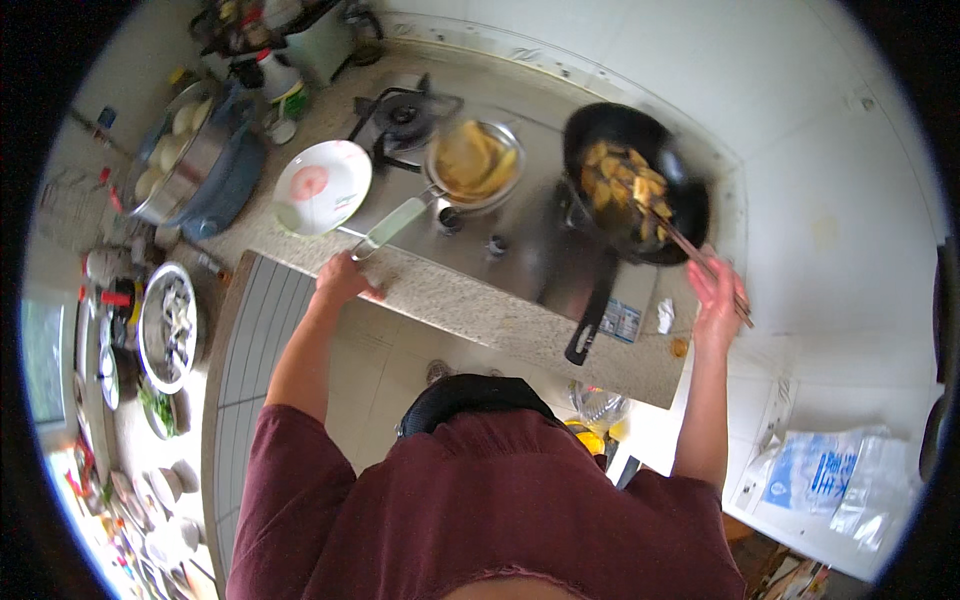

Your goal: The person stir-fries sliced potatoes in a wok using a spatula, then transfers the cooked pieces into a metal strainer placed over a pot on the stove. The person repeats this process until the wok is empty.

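Note:
My right hand [718, 300] grips a pair of wooden chopsticks [684, 244]. Their tips reach among browned, sliced food pieces [619, 180] in a black wok [686, 176], whose long handle [592, 319] points toward me. My left hand [341, 279] rests on the counter's front edge, thumb apart from the fingers. Just above it lies the looped end of a pale green strainer handle [397, 223]; whether they touch, I cannot tell. The mesh strainer holds more yellow-brown food pieces [476, 161]; what supports it underneath is mostly hidden. Beside it is a white plate [324, 187] with a pink pattern.
Behind the strainer is a gas burner [405, 112] on the steel cooktop [517, 225]. Left stand a large blue pot [229, 176] with round pale items above it, and a steel bowl [144, 330] of dark and white food. White wall tiles [810, 202] rise close on the right.

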A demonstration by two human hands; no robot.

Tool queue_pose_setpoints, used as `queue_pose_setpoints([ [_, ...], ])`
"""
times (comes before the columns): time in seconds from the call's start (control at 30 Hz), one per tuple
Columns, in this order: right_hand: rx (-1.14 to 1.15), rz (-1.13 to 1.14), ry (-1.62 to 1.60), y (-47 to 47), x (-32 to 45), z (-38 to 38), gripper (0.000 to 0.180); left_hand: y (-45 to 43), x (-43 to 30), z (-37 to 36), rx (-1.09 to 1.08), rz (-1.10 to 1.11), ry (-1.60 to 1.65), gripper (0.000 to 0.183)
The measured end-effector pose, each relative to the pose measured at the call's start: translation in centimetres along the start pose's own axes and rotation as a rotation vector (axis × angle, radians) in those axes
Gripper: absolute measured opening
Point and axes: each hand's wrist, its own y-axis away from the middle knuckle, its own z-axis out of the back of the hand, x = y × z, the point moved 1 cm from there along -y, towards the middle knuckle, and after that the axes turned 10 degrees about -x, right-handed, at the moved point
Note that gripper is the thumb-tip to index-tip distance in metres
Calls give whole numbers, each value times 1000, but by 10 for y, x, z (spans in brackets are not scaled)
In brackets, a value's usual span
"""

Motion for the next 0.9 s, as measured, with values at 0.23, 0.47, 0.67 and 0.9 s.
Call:
queue_pose_setpoints([
  [0.23, 228, 22, 12, 26, 26, -94, 26, 3, 7, -1, -15, 50, -36, 75],
  [0.47, 543, 65, 277, 34, -46, -179, 16, -1, 4, -2, -19, 7, -38, 74],
  [0.67, 555, -87, 65, 44, -37, -150, 10, -6, 16, -14, -68, -32, -21, 77],
  [0.9, 62, 147, 230, 3, 20, -22, 24, -5, 4, -8, -20, 12, -32, 78],
])
